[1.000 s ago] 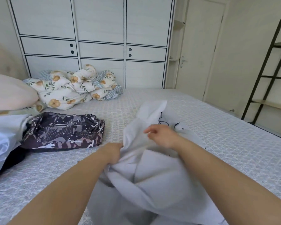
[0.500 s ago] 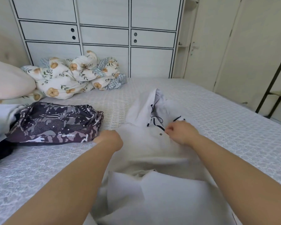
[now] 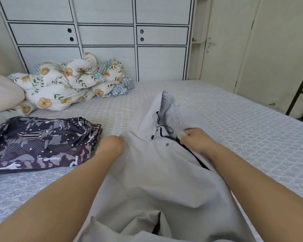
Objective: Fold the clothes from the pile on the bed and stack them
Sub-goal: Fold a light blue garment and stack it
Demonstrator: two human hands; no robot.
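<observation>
A light grey hooded jacket [image 3: 152, 172] with black drawstrings lies spread on the bed [image 3: 243, 137] in front of me, hood pointing away. My left hand [image 3: 110, 145] grips the jacket's left shoulder edge, fingers curled under the cloth. My right hand [image 3: 194, 140] pinches the cloth at the right shoulder, beside the black zip. A folded dark purple patterned garment [image 3: 38, 142] lies flat to the left of the jacket.
A floral duvet [image 3: 68, 84] is bunched at the far left of the bed, with a pale pillow [image 3: 3, 95] beside it. White cabinets [image 3: 103, 35] stand behind the bed. A black metal shelf frame [image 3: 301, 91] is at the right edge.
The jacket was bunched and lifted; it has been pulled away from me and laid flatter on the bed. Both hands moved apart to its shoulders, and the hood and drawstrings now show.
</observation>
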